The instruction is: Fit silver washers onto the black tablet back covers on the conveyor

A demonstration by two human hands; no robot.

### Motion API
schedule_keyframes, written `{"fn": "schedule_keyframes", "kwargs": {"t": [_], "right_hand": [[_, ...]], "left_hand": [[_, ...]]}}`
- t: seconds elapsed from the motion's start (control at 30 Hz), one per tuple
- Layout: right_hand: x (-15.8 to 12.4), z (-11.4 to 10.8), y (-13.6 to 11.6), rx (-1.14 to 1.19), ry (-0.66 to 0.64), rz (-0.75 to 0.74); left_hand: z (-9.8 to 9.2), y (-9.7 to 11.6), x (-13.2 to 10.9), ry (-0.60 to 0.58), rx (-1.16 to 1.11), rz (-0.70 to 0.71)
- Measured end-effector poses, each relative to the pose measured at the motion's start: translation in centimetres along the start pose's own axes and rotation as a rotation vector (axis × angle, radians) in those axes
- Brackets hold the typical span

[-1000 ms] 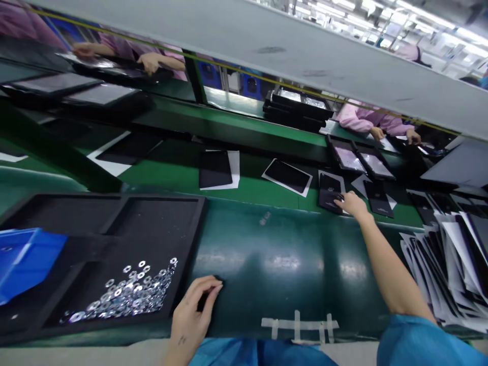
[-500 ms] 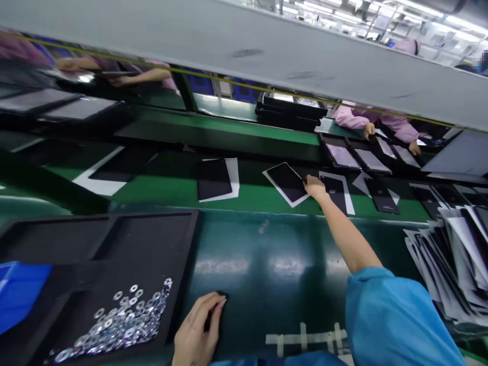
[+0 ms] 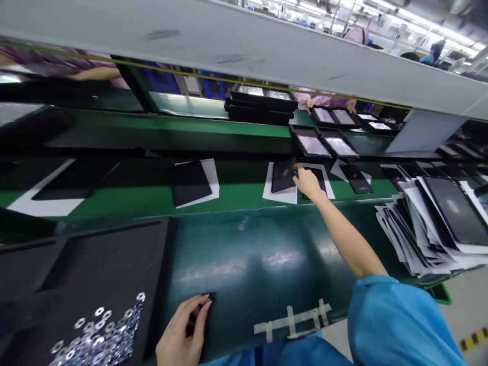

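My right hand (image 3: 306,182) reaches out to the green belt (image 3: 236,195) and grips the right edge of a flat black tablet-like panel (image 3: 282,176). That panel is turned over a white sheet (image 3: 269,189). Beside it, partly behind my hand, another black panel (image 3: 321,179) lies on its own sheet. My left hand (image 3: 183,330) rests near the front of the dark green table (image 3: 244,264), thumb and fingers pinched together. Something small and dark shows at its fingertips, too hidden to name. Left of it, a black tray (image 3: 114,254) holds many shiny metal rings (image 3: 110,335).
More black panels (image 3: 190,182) on white sheets lie along the belt. A tall, uneven stack of panels and sheets (image 3: 427,229) stands at the right. Beyond the belt are trays of wrapped panels (image 3: 312,145) and a co-worker's pink sleeves (image 3: 324,99). A grey beam (image 3: 229,46) crosses above.
The view has swung to the right. The panel at my right hand has turned on its white sheet, and my fingers now close on its edge. My left hand keeps its pinch.
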State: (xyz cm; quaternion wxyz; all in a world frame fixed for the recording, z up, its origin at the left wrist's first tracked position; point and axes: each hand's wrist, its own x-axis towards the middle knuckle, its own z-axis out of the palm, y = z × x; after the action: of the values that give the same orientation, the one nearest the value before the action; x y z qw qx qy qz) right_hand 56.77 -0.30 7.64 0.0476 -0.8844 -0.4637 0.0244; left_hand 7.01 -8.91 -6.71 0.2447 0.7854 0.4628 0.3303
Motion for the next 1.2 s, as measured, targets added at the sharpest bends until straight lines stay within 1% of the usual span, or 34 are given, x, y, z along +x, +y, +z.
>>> {"fn": "schedule_keyframes", "kwargs": {"t": [0.07, 0.13, 0.2, 0.23, 0.27, 0.3, 0.37, 0.43, 0.47, 0.5, 0.53, 0.57, 0.63, 0.7, 0.77, 0.83, 0.87, 0.9, 0.93, 1.03, 1.1, 1.2], "right_hand": [[-2.4, -3.0, 0.4, 0.012, 0.051, -0.089], [-6.2, -5.5, 0.1, -0.019, 0.071, -0.189], [-10.9, -6.8, -1.0, -0.088, 0.013, -0.28], [-13.5, -6.8, -2.0, -0.125, -0.048, -0.333], [-16.1, -6.2, -3.1, -0.159, -0.121, -0.396], [-18.6, -5.3, -4.3, -0.178, -0.196, -0.484], [-22.9, -2.4, -7.0, -0.172, -0.339, -0.679], [-25.7, 0.8, -9.3, -0.121, -0.457, -0.832], [-26.3, 2.2, -10.1, -0.085, -0.501, -0.88], [-26.4, 3.3, -10.7, -0.043, -0.531, -0.902], [-25.9, 4.2, -11.0, 0.007, -0.542, -0.89], [-24.8, 4.8, -11.0, 0.073, -0.531, -0.844], [-21.6, 5.7, -9.9, 0.304, -0.471, -0.681], [-17.7, 6.4, -7.7, 0.711, -0.431, -0.459], [-14.2, 7.3, -5.2, 1.239, -0.429, -0.245], [-11.9, 8.3, -3.0, 1.704, -0.395, -0.072], [-11.3, 8.8, -2.2, 1.867, -0.369, -0.014], [-10.9, 9.3, -1.7, 1.981, -0.354, 0.023], [-10.7, 9.8, -1.4, 2.055, -0.359, 0.049], [-10.9, 10.5, -1.3, 2.156, -0.45, 0.104], [-11.0, 10.6, -1.6, 2.188, -0.475, 0.125], [-11.0, 10.4, -1.9, 2.177, -0.471, 0.141]], "left_hand": [[-0.2, -0.1, 0.5, 0.014, -0.067, -0.055], [-0.4, 0.0, 1.3, 0.034, -0.142, -0.122], [-0.6, 0.6, 2.6, 0.032, -0.22, -0.16], [-0.7, 1.1, 3.4, 0.013, -0.256, -0.165], [-0.8, 1.7, 4.3, -0.016, -0.281, -0.162], [-0.8, 2.3, 5.3, -0.052, -0.291, -0.157], [-0.6, 3.5, 7.4, -0.15, -0.257, -0.154], [-0.1, 4.4, 9.3, -0.236, -0.207, -0.162], [0.3, 4.7, 10.2, -0.271, -0.203, -0.16], [0.7, 4.8, 11.0, -0.304, -0.211, -0.152], [1.1, 4.9, 11.7, -0.341, -0.223, -0.144], [1.6, 4.9, 12.4, -0.38, -0.232, -0.138], [2.4, 4.8, 13.6, -0.464, -0.238, -0.136], [3.4, 5.0, 14.7, -0.522, -0.224, -0.119], [4.3, 5.2, 15.7, -0.534, -0.173, -0.071], [5.3, 5.6, 16.6, -0.523, -0.098, -0.022], [5.7, 5.7, 17.0, -0.523, -0.064, -0.013], [6.0, 5.7, 17.3, -0.533, -0.038, -0.016], [6.2, 5.8, 17.6, -0.55, -0.019, -0.026], [6.3, 5.7, 18.2, -0.609, 0.016, -0.048], [6.2, 5.8, 18.7, -0.645, 0.042, -0.055], [6.2, 6.0, 20.0, -0.724, 0.101, -0.083]]}}
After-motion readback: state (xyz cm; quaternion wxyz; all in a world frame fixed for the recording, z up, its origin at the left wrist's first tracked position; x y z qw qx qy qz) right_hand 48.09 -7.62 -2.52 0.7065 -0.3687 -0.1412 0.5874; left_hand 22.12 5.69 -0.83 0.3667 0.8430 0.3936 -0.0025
